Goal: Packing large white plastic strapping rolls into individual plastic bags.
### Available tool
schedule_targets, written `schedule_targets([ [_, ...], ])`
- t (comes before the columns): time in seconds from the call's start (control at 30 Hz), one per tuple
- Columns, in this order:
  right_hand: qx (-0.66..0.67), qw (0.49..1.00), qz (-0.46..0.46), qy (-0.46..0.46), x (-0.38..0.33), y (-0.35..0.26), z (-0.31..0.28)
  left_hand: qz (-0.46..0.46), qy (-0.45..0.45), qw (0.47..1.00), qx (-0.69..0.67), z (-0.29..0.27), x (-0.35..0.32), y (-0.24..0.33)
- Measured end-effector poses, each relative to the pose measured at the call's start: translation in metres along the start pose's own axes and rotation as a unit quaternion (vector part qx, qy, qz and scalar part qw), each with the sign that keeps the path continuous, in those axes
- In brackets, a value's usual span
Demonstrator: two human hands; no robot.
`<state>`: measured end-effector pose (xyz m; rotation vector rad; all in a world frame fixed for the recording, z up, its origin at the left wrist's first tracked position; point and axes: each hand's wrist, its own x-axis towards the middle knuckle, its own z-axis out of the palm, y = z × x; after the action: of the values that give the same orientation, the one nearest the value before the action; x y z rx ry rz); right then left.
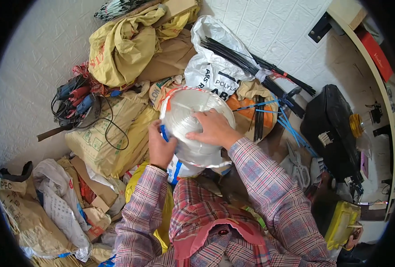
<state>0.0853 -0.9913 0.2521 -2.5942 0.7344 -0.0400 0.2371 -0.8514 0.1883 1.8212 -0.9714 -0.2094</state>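
A large roll of glossy white plastic twine sits in front of me, tilted, with a white, red-striped rim of bag or wrapping around it. My left hand curls around its left side, next to a small blue patch on the wrapping. Across the top of the roll lies my right hand, thumb and fingers apart on the strands. Below the roll, part of a blue and white bag shows near my knees. The roll's underside is hidden.
Sacks and crumpled bags pile up left and behind. Bundled black ties rest on a white bag. At right are blue strips, scissors, a black-wrapped machine, and another person's hand by a yellow container.
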Motion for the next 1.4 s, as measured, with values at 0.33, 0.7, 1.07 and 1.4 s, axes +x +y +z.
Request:
schedule_targets([
  [0.33, -0.132, 0.983, 0.119, 0.042, -0.116, -0.018, 0.043, -0.075, -0.033, 0.995, -0.050, -0.010, -0.005, -0.014],
  [0.7, -0.059, 0.991, -0.110, 0.042, -0.154, -0.014, 0.126, -0.031, 0.017, 0.999, 0.019, -0.032, -0.025, -0.055],
  [1.07, -0.118, 0.988, -0.096, 0.040, -0.101, -0.022, 0.180, -0.097, 0.014, 0.984, -0.149, -0.047, -0.035, -0.076],
  [1.4, -0.213, 0.966, -0.091, -0.117, -0.102, -0.002, 0.107, -0.038, 0.010, 0.996, 0.084, -0.001, 0.019, -0.038],
])
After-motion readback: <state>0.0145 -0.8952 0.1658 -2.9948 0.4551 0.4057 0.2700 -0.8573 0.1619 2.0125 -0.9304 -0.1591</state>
